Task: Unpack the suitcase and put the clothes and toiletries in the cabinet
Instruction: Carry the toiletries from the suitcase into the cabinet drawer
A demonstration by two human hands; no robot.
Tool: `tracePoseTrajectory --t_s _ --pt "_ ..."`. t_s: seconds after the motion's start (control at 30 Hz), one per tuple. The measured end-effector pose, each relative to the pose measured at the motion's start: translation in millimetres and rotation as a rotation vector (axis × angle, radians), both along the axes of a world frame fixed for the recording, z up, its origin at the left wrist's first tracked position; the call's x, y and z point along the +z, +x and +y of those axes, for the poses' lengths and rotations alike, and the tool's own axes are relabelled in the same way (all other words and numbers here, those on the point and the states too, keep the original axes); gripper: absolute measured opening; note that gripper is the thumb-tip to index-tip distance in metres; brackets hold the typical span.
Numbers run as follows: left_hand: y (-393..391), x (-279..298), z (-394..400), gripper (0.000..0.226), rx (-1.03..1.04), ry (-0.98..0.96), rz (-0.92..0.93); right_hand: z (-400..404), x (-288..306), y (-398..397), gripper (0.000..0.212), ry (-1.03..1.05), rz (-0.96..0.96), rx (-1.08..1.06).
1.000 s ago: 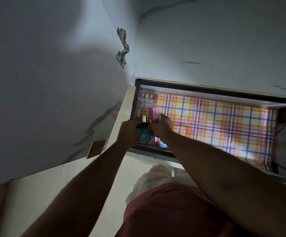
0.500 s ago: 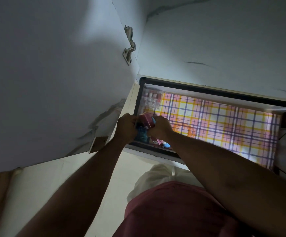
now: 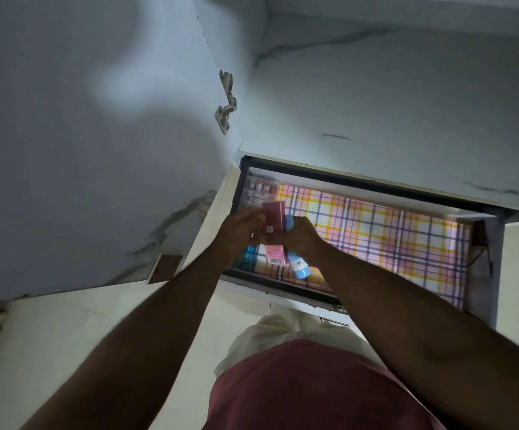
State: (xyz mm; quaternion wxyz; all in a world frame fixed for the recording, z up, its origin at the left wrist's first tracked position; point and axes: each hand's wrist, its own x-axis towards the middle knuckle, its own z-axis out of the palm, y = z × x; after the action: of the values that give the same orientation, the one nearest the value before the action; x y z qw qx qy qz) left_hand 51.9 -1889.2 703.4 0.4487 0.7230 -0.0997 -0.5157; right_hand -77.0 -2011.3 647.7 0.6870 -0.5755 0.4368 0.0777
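Head view: both hands' (image 3: 242, 231) (image 3: 302, 240) grip on red box (image 3: 274, 216), bottles (image 3: 298, 264) beneath half-hidden.

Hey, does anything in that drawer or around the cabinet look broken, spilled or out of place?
Nothing looks spilled or broken. The toiletries lie loosely bunched in the drawer's left end on the plaid liner, while both hands, left and right, hold a pink box above them. Dark streaks on the cabinet look like marbling, not cracks.

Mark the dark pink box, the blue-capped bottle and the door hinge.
dark pink box (image 3: 273, 216), head view, middle of its front face
blue-capped bottle (image 3: 299, 269), head view, on its lower white and blue end
door hinge (image 3: 226, 107), head view, on its metal arm
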Motion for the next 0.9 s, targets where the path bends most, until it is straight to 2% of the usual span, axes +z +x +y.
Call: tracePoseTrajectory --t_s 0.07,0.13,0.2,0.37,0.47,0.6,0.67,0.77,0.83,0.9 --pt "-5 -2 -11 0.03 -0.012 -0.03 -0.013 -3 4 -4 0.044 -0.072 0.021 0.077" --pt "-12 -7 -18 0.039 -0.108 -0.035 -0.158 -6 8 -7 0.044 -0.148 0.027 0.163" --pt "-17 -12 -23 0.033 -0.128 0.002 -0.204 -8 13 -10 0.036 -0.129 0.016 0.207" --pt "-10 -16 -22 0.022 -0.117 0.012 0.023 -22 15 -24 0.016 0.114 0.078 0.131" --pt "-2 -22 -18 0.02 -0.161 0.016 0.064 -26 10 -25 0.023 0.146 0.117 0.098" --pt "1 -23 -14 0.035 -0.128 0.028 0.137 -21 5 -15 0.036 0.076 0.125 0.047" --pt "3 -22 -12 0.037 -0.11 0.028 0.128 -18 5 -10 0.032 0.079 0.131 -0.005" --pt "6 -26 -7 0.031 -0.189 0.038 0.01 -13 4 -9 0.033 0.121 0.172 -0.044" --pt "5 -32 -4 0.029 -0.203 0.07 -0.052 -11 3 -9 0.05 0.169 0.193 -0.092" --pt "2 -35 -4 0.027 -0.272 0.111 -0.238 -11 2 -9 0.056 0.207 0.196 -0.149"
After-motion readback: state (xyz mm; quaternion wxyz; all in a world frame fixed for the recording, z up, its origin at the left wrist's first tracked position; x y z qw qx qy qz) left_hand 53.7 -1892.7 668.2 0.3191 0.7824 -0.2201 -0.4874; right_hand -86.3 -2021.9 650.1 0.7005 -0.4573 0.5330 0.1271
